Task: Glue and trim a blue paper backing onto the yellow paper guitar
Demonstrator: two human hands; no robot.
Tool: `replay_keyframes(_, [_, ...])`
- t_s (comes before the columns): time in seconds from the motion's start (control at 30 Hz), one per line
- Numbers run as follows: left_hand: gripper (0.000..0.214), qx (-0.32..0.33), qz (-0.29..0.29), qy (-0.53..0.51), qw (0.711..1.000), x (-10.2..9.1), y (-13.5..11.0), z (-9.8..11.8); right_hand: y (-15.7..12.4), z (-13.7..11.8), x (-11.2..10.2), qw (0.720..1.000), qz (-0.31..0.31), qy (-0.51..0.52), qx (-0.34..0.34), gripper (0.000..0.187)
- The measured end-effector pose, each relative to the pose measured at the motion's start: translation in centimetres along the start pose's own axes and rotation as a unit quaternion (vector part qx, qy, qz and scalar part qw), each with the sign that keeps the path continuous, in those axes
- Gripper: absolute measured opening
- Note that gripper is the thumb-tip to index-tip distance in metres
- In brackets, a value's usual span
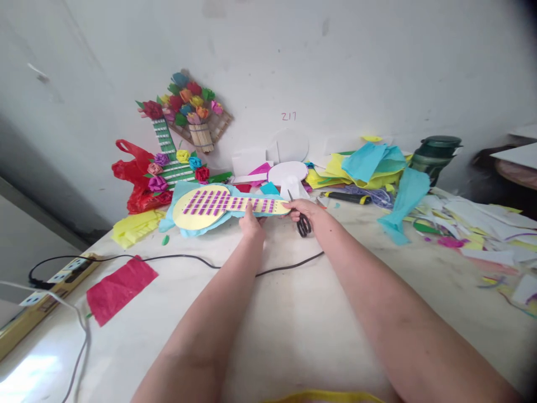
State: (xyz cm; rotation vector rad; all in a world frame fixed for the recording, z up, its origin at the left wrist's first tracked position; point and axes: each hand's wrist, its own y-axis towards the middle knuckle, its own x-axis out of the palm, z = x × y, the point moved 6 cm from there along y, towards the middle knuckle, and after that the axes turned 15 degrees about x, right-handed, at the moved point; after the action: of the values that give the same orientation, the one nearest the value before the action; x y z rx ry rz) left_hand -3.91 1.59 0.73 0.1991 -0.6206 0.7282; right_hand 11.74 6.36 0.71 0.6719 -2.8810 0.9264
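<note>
left hand (pixel 251 219): fingers closed on the near edge of the yellow cut-out, thumb pressed on top of its narrow neck.
right hand (pixel 305 210): fingers curled through the handles of the scissors, fingertips touching the far end of the neck.
yellow cut-out (pixel 201 208): paddle-shaped, set with rows of purple strips, lying flat on the bench; round part stretching left of the left fingers, neck spanning from one set of fingers to the other.
scissors (pixel 302 225): black handles hanging just beneath the right fingers, blade tip pointing up and away past them.
blue tissue (pixel 184 228): spread under the cut-out, showing around its edge, left of the left fingers.
black cable (pixel 201 258): snaking across the bench nearer the body than both sets of fingers, running left to the power strip (pixel 62 274).
red tissue sheet (pixel 119 288): flat, well left of the left fingers and nearer the body.
paper flowers (pixel 184 123): propped against the wall, beyond and left of the left fingers.
paper heap (pixel 364 162): yellow and blue sheets, beyond and right of the right fingers.
bench (pixel 293 313): pale, bare between the forearms.
</note>
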Motion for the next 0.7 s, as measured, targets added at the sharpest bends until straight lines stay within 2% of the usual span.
replay_keyframes(0.07, [0.036,-0.002,0.005,-0.012,1.0,-0.6,0.5,0.4,-0.2,0.1,0.3,1.0,-0.007,-0.01,0.011,0.019])
replay_keyframes(0.23, [0.028,0.007,-0.024,-0.041,0.999,-1.3,0.9,0.8,-0.5,0.4,1.0,0.998,-0.042,-0.02,0.043,0.024])
replay_keyframes(0.4, [0.026,-0.034,-0.038,-0.014,0.999,-1.2,1.1,0.7,-0.2,0.4,0.5,0.999,-0.001,-0.032,0.041,0.024])
replay_keyframes(0.47, [0.026,-0.075,-0.086,0.029,0.993,-0.8,1.2,0.5,0.1,0.4,0.1,0.999,0.016,-0.031,0.036,0.023])
replay_keyframes(0.6, [0.03,-0.143,-0.215,0.111,0.96,-0.3,1.2,0.1,0.7,0.2,-0.1,1.0,0.006,-0.022,0.017,0.015])
replay_keyframes(0.7, [0.033,-0.157,-0.26,0.155,0.94,-0.3,1.3,0.1,0.8,0.1,-0.3,1.0,0.013,-0.021,0.016,0.011])
